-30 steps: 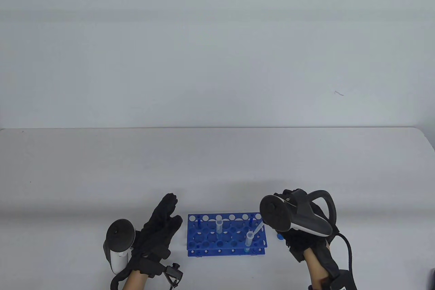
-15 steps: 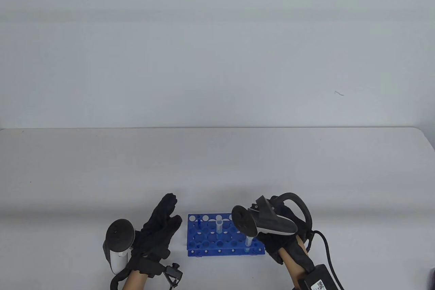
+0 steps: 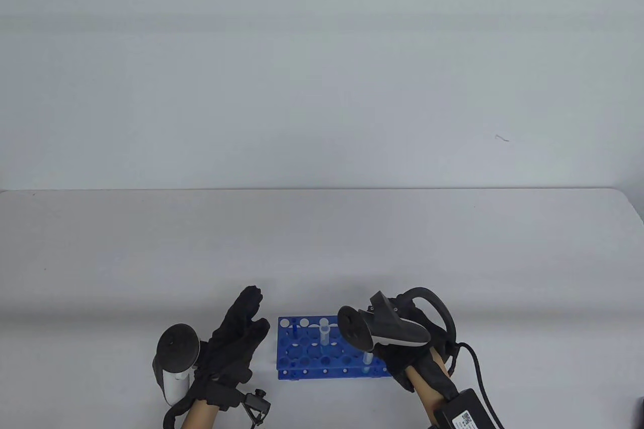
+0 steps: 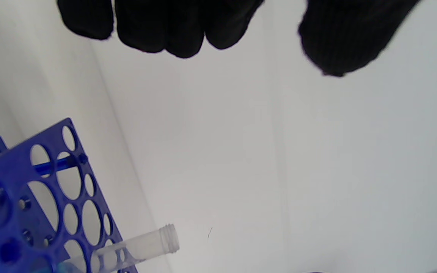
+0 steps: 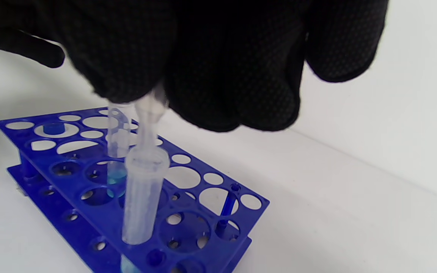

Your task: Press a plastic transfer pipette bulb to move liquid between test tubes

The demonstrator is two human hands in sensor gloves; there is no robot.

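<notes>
We see a blue test tube rack (image 3: 307, 351) on the white table (image 3: 322, 248), near its front edge, between our two gloved hands. Two clear tubes stand upright in it: the far tube (image 5: 118, 151) near the rack's middle, with blue liquid low inside, and the near tube (image 5: 142, 197) at the right front of the rack, blue liquid at its very bottom. Our right hand (image 3: 410, 363) sits right above the near tube, fingers (image 5: 218, 76) curled round the top of the plastic pipette (image 5: 148, 117); the bulb is hidden under the glove, so we cannot tell if it is squeezed. The pipette stem runs down into the near tube's mouth. Our left hand (image 3: 236, 343) rests on the table just left of the rack, apart from it, fingers straight and relaxed, holding nothing. In the left wrist view only one tube (image 4: 142, 248) and the rack corner (image 4: 32, 189) show.
</notes>
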